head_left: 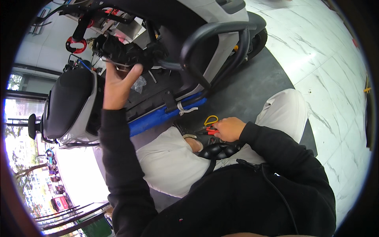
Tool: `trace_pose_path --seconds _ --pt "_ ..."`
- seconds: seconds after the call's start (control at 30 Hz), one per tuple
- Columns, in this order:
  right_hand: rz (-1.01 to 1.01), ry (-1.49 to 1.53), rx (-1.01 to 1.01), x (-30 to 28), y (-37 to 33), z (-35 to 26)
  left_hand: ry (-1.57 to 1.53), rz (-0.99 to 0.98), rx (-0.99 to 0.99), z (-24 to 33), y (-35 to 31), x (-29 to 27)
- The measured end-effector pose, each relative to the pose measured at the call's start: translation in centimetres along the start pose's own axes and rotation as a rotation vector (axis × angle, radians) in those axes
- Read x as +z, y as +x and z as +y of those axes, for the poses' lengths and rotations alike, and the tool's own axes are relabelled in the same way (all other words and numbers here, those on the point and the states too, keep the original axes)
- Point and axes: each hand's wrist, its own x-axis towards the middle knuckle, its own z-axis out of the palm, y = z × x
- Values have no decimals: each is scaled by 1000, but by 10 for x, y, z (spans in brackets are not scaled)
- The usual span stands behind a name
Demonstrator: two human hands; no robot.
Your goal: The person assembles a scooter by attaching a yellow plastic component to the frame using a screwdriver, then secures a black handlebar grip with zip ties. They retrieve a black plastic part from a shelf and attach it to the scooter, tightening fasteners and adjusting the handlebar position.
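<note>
My left hand [120, 85] reaches up, thumb apart from the fingers, round the underside of a bulky black part [128, 54] near the front of an electric scooter [166, 19]. The fingertips are hidden behind that part. Down by my legs, my right hand [231, 129] is closed on red-handled pliers [212, 131], whose jaws point left. Right beside them are scissors [212, 119] with yellow handles, blades pointing left. Whether the right fingers touch the scissors too is not clear.
A blue strip [154, 118] with a white tie [183, 109] runs along the scooter's lower edge. Clear plastic wrap [138, 84] lies on its footboard. Another scooter's seat [71, 98] stands at left. Dark matting [252, 79] meets white marble-look tiles [327, 91] at right.
</note>
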Motion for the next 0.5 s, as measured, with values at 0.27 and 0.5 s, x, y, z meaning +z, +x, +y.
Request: trace_pose_path --seconds 0.27,0.5 --pt "-20 -44 -78 5 10 -8 747 -61 -541 -95 -36 -92" --pt "-173 -126 -12 26 14 5 1174 -478 49 -191 11 16"
